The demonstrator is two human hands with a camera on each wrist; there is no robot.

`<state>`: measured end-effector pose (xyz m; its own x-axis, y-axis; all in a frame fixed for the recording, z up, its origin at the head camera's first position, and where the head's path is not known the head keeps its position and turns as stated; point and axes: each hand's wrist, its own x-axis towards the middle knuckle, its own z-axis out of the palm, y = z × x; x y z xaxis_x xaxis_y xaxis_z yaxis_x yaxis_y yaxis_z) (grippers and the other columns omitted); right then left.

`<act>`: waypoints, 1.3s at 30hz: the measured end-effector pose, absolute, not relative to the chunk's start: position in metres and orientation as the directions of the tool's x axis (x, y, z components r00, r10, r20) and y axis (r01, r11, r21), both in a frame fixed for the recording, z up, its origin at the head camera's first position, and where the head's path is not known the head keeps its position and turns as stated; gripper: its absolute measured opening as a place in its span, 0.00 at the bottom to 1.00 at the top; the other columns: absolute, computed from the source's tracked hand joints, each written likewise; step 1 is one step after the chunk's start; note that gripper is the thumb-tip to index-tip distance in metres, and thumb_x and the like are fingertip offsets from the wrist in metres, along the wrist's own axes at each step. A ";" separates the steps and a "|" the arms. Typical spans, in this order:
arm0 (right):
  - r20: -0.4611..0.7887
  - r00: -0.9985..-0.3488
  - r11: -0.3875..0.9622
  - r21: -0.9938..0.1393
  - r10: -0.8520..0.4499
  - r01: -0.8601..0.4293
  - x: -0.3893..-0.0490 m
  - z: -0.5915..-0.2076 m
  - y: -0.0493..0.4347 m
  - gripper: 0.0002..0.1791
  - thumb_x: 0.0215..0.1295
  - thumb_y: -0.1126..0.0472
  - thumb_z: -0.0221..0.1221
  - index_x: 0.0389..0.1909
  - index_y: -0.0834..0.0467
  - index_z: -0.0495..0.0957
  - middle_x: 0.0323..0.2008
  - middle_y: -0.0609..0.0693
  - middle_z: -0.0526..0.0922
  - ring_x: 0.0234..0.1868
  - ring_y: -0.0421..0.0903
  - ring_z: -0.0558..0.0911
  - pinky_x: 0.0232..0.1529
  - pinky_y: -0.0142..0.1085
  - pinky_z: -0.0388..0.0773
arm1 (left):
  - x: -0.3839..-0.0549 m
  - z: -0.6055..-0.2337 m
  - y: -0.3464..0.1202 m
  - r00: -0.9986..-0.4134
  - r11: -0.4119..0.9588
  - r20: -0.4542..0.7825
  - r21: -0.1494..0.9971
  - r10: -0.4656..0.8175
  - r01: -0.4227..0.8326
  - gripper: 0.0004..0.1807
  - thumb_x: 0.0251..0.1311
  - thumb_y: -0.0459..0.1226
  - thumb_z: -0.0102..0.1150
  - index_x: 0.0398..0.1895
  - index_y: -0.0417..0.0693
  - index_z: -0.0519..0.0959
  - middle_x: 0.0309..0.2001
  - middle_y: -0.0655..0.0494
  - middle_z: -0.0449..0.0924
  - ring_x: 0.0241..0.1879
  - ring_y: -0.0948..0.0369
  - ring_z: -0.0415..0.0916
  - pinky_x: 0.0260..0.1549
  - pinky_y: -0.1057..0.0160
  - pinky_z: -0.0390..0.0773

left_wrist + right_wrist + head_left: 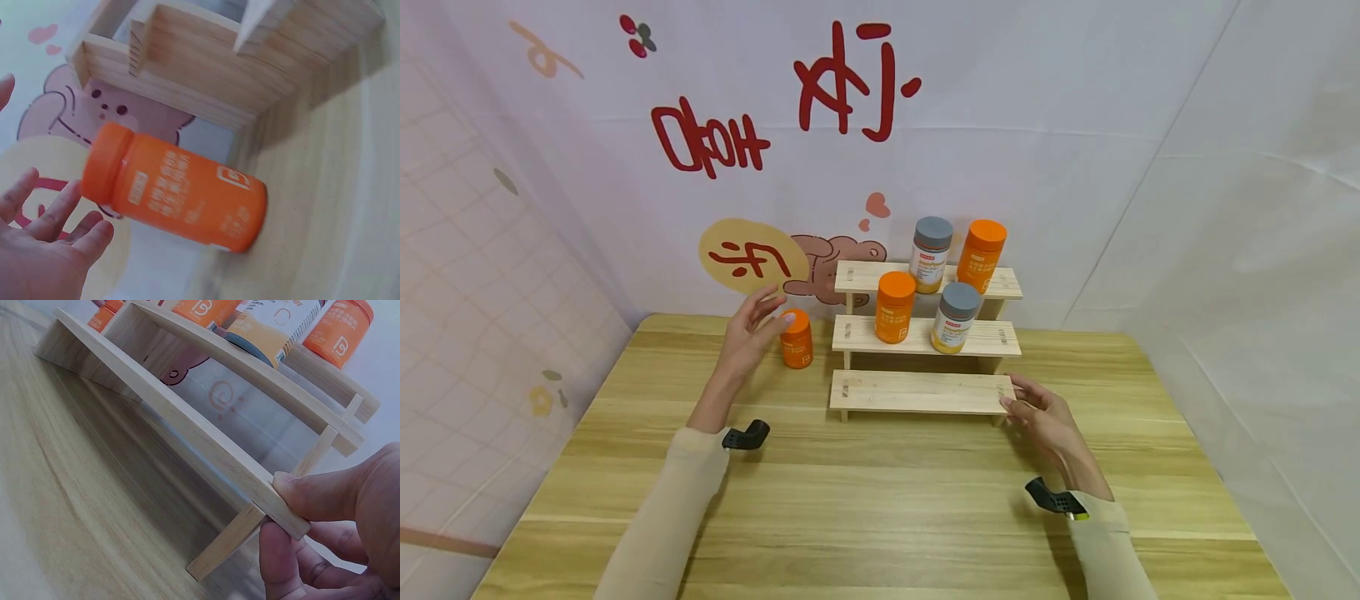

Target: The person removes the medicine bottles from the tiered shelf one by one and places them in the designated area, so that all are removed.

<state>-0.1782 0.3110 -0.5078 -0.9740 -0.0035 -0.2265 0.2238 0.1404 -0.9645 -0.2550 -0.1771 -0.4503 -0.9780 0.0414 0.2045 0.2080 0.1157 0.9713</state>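
Note:
Beside the left end of a three-step wooden shelf (917, 393), an orange bottle (797, 342) stands upright on the table. My left hand (751, 333) is at this bottle's cap, its fingers spread and not wrapped around it; the left wrist view shows the bottle (187, 194) whole, with the fingers near its cap. At the shelf's right end, my right hand (1041, 417) pinches the bottom board between thumb and fingers, as the right wrist view shows on the board's corner (284, 515).
On the middle step stand an orange bottle (895, 310) and a grey-capped bottle (957, 320). The top step holds a grey-capped bottle (931, 257) and an orange bottle (981, 257). A printed cloth wall (1000, 125) rises behind the wooden table (880, 517).

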 end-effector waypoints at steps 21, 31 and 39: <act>-0.228 -0.974 0.128 -0.966 -0.015 0.224 -0.177 -0.508 0.312 0.37 0.71 0.61 0.64 0.77 0.62 0.61 0.50 0.42 0.79 0.45 0.34 0.82 0.46 0.26 0.82 | -0.254 -0.402 -0.151 -0.962 0.051 0.255 0.964 0.099 0.261 0.37 0.67 0.44 0.64 0.78 0.53 0.64 0.73 0.41 0.68 0.76 0.49 0.62 0.78 0.46 0.59; -0.235 -0.972 0.136 -0.964 -0.026 0.230 -0.176 -0.507 0.313 0.37 0.73 0.59 0.62 0.78 0.61 0.59 0.53 0.45 0.78 0.48 0.33 0.81 0.49 0.27 0.82 | -0.258 -0.382 -0.128 -0.942 0.031 0.287 0.954 0.176 0.297 0.35 0.68 0.43 0.63 0.77 0.52 0.65 0.72 0.40 0.70 0.74 0.45 0.66 0.74 0.42 0.64; -0.235 -0.971 0.127 -0.965 -0.035 0.229 -0.175 -0.507 0.313 0.38 0.73 0.60 0.62 0.78 0.61 0.59 0.53 0.44 0.77 0.48 0.34 0.81 0.49 0.27 0.82 | -0.262 -0.373 -0.113 -0.925 0.005 0.270 0.960 0.267 0.281 0.37 0.69 0.43 0.61 0.79 0.50 0.61 0.74 0.40 0.67 0.75 0.49 0.65 0.77 0.45 0.61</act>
